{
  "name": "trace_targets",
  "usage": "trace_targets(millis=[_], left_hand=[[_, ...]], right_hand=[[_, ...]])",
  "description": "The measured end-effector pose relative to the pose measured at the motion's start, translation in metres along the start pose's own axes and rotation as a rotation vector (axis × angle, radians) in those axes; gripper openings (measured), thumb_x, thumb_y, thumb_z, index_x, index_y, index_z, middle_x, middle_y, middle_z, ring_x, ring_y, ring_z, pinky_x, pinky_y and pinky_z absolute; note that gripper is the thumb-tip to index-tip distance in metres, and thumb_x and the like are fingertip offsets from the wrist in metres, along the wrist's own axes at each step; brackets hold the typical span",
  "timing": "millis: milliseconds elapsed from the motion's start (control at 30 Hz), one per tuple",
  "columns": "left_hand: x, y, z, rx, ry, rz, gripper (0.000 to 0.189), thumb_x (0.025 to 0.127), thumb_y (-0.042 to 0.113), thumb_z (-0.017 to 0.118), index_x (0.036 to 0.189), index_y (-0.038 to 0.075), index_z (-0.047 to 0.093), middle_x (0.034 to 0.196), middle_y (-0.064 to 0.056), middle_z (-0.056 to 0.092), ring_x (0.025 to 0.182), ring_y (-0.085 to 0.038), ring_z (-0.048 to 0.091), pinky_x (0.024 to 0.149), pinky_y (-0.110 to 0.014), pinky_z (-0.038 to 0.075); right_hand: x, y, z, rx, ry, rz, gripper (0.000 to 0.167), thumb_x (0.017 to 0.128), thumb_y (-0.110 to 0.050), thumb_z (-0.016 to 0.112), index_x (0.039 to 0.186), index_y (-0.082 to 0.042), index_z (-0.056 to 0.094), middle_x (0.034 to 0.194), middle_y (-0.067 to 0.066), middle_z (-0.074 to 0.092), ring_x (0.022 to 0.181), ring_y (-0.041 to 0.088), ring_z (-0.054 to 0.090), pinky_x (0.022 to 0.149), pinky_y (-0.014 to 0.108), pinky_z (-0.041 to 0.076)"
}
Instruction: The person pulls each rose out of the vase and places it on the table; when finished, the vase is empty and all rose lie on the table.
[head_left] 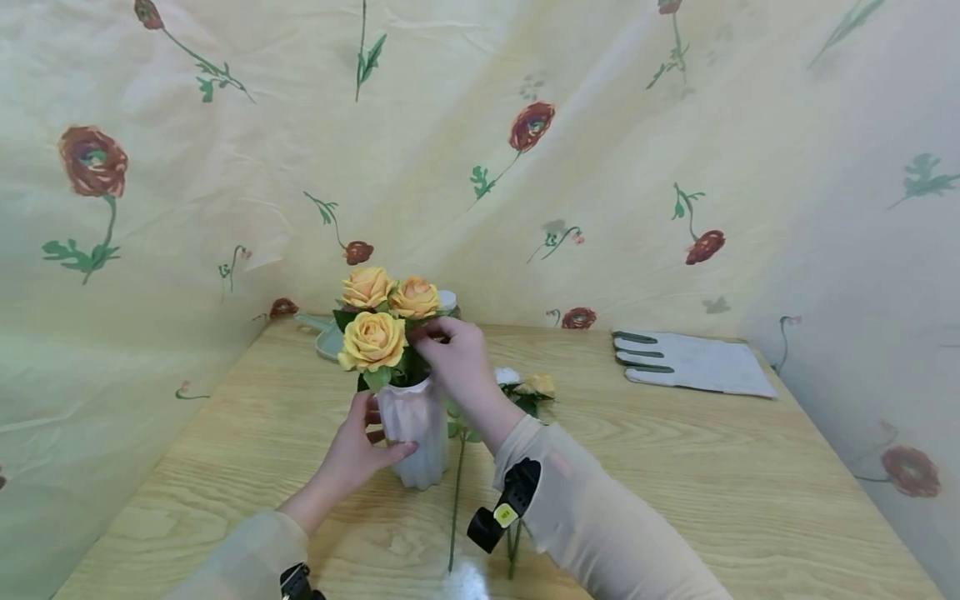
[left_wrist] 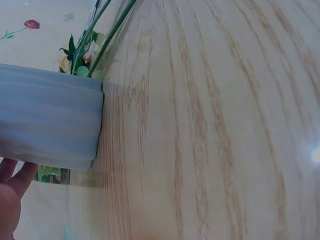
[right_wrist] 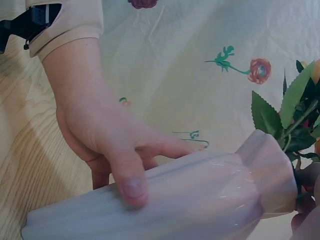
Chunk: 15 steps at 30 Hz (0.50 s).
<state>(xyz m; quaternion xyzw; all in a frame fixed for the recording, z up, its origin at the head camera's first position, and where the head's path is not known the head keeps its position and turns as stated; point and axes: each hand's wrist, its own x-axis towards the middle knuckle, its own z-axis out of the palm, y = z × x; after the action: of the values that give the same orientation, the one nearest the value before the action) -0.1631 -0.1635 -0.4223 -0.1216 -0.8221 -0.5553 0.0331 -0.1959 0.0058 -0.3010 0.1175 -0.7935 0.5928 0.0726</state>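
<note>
A white fluted vase (head_left: pixel 423 433) stands on the wooden table, bearing several yellow-orange artificial roses (head_left: pixel 373 340) with green leaves. My left hand (head_left: pixel 366 446) grips it from the left side, thumb across the front and fingers behind. The right wrist view shows that left hand (right_wrist: pixel 112 135) around the vase body. At the mouth, my right hand (head_left: pixel 467 362) reaches in from the right and pinches among the stems beside the front rose. Its fingertips are partly hidden by the blooms and leaves. Close to the rim in the right wrist view are green leaves (right_wrist: pixel 295 100).
Right of the vase lie loose flowers, a yellow rose (head_left: pixel 538 386) and a white bloom (head_left: pixel 507 376), their long stems (head_left: pixel 456 508) pointing towards me. A white-and-green glove (head_left: pixel 697 364) lies back right. Behind the vase are a white-lidded jar (head_left: pixel 447 300) and a pale green object (head_left: pixel 327 343).
</note>
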Motion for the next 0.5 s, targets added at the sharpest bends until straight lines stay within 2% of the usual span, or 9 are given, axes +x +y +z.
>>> trace_targets(millis=[300, 500], left_hand=[[0.000, 0.002, 0.000, -0.029, -0.003, -0.005, 0.081, 0.074, 0.012, 0.080, 0.136, 0.010, 0.027, 0.117, -0.016, 0.047, 0.104, -0.031, 0.050, 0.088, -0.046, 0.048], [0.000, 0.002, 0.000, -0.042, -0.008, -0.023, 0.080, 0.074, 0.013, 0.080, 0.134, 0.009, 0.027, 0.119, -0.016, 0.046, 0.107, -0.031, 0.049, 0.090, -0.046, 0.047]], right_hand=[[0.005, -0.008, -0.014, 0.117, 0.021, 0.056, 0.015, 0.088, -0.016, 0.065, 0.095, -0.004, 0.069, 0.093, 0.005, 0.066, 0.087, 0.019, 0.061, 0.077, 0.032, 0.050], [0.007, -0.011, -0.025, 0.188, 0.051, 0.073, 0.014, 0.086, -0.016, 0.067, 0.093, -0.003, 0.066, 0.096, 0.005, 0.065, 0.090, 0.019, 0.059, 0.076, 0.033, 0.048]])
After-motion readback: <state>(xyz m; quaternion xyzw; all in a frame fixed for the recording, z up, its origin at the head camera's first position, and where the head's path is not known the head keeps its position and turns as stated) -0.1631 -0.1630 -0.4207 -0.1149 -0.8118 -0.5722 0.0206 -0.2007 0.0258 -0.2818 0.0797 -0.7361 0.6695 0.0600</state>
